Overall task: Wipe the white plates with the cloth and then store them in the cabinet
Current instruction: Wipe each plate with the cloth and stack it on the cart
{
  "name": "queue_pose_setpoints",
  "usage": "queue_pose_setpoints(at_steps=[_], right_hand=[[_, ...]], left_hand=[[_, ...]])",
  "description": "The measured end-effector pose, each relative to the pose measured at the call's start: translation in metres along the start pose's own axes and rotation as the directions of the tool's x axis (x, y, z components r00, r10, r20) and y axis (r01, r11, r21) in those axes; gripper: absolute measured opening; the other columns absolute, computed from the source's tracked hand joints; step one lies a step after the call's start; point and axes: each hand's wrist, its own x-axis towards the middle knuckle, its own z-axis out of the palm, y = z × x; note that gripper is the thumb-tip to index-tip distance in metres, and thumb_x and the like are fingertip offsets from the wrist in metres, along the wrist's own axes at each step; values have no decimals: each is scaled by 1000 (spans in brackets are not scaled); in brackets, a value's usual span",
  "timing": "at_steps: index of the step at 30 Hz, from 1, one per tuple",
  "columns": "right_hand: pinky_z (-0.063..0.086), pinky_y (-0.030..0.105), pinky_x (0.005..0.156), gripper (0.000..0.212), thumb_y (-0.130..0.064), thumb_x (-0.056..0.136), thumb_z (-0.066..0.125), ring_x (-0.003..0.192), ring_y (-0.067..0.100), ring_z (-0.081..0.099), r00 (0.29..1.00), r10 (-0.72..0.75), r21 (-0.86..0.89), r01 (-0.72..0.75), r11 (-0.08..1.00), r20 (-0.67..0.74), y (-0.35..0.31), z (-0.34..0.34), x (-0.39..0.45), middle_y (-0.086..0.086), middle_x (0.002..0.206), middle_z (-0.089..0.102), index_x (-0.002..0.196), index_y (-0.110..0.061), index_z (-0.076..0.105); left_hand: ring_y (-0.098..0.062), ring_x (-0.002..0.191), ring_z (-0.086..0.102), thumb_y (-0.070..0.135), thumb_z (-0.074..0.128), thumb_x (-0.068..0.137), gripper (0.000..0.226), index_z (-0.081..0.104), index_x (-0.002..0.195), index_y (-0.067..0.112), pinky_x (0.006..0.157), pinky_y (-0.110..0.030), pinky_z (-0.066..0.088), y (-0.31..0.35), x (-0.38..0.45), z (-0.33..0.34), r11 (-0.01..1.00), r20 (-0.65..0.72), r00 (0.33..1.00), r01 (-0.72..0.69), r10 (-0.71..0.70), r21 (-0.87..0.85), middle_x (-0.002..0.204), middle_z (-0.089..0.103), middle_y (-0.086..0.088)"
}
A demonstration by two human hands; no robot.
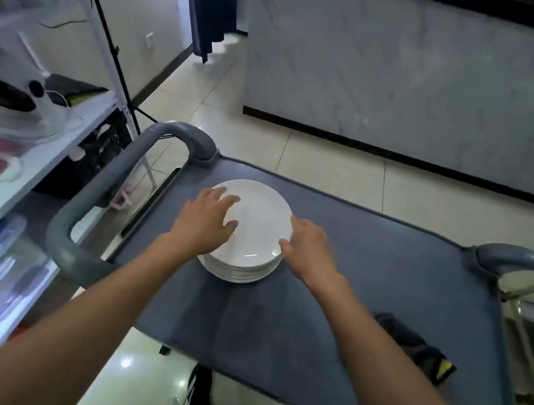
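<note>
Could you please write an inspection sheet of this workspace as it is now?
Surface: grey cart top with handles at both ends.
Job's things: stack of white plates on the cart; dark cloth lying near the right edge, not held.
Clutter: nothing seen on the cart besides these.
Grippers: left hand rests open on the top plate, fingers spread; right hand touches the stack's right rim, fingers loosely bent.
Cables: white cable on the shelf to the left.
Surroundings: white shelf with blurred items on the left, marble counter ahead, tiled floor.
</note>
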Motion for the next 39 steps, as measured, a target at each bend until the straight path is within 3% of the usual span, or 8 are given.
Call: queue_pose_setpoints(at_steps=[4,10,16,21,25,31,36,39], right_hand=[[44,39,90,45,-36,99,52,118,29,44,997,76,-66,-77,995,-28,-8,15,-2,9,127,49,136,-11,43],[43,38,91,45,-33,97,54,115,29,46,983,177,74,-172,982,-59,-11,29,3,9,121,46,136,-11,44],[39,32,78,41,-31,91,60,106,28,53,953,296,199,-279,939,-60,-13,34,8,6,116,49,128,-17,50],[39,29,76,38,-21,81,65,92,21,51,912,407,381,-360,852,-47,-17,35,14,5,111,57,119,-19,58],[50,30,78,43,-11,74,66,98,25,63,866,499,542,-407,735,-26,-22,35,16,5,102,68,116,-21,60],[48,26,68,40,-9,72,68,87,20,66,840,540,626,-392,674,-56,-27,37,12,-1,94,69,110,-22,62],[57,35,71,42,-10,74,68,82,20,67,815,575,696,-373,614,-71,-31,34,7,1,90,69,113,-23,60],[60,40,74,41,-8,76,64,83,18,68,789,603,775,-303,554,-122,-29,28,1,-5,91,69,110,-29,57]], left_hand=[[-27,146,25,41,56,97,56,41,149,27,113,-50,32,-17,-2,11,988,-21,992,122,-124,-95,162,29,-5],[-29,141,27,31,64,93,54,48,144,22,112,-45,34,-23,-2,23,965,-45,984,157,-170,-210,158,33,-7],[-27,134,29,19,70,87,51,56,137,22,109,-39,34,-28,2,27,932,-64,979,163,-194,-325,150,43,-3],[-25,130,32,16,73,84,47,60,129,25,104,-34,35,-29,4,28,916,-85,978,148,-192,-373,145,48,0],[-23,128,33,13,74,83,41,63,120,27,96,-26,31,-30,6,27,901,-87,976,147,-199,-407,142,50,3],[-21,124,35,10,75,81,36,66,111,27,94,-23,28,-34,8,24,885,-86,979,130,-187,-446,138,52,4],[-19,122,41,6,75,79,34,67,105,27,94,-23,31,-33,12,13,848,-113,980,83,-166,-523,131,55,7],[-11,114,51,5,73,79,36,66,105,29,94,-20,33,-28,17,6,786,-147,971,61,-190,-615,120,54,13]])
